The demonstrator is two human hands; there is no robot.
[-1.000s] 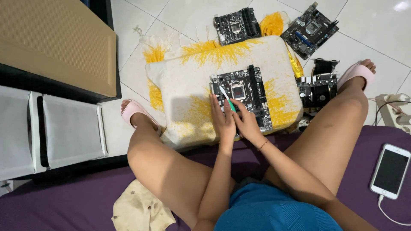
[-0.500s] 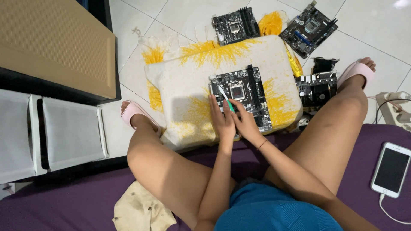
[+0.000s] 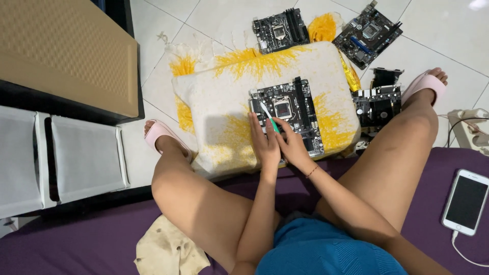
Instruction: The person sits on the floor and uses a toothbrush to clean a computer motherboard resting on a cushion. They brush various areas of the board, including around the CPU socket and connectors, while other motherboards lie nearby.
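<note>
Head view: at frame centre a board (image 3: pixel 290 113) lies on a white-yellow cloth (image 3: pixel 229 107). The left hand (image 3: pixel 264 142) rests flat, fingers spread, on the board's lower-left edge. The right hand (image 3: pixel 293 145) pinches a green brush (image 3: pixel 269 116) over it. Bare cloth lies left.

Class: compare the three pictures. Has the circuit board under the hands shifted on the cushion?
No. The circuit board keeps its place on the cushion, against the same yellow streaks.
</note>
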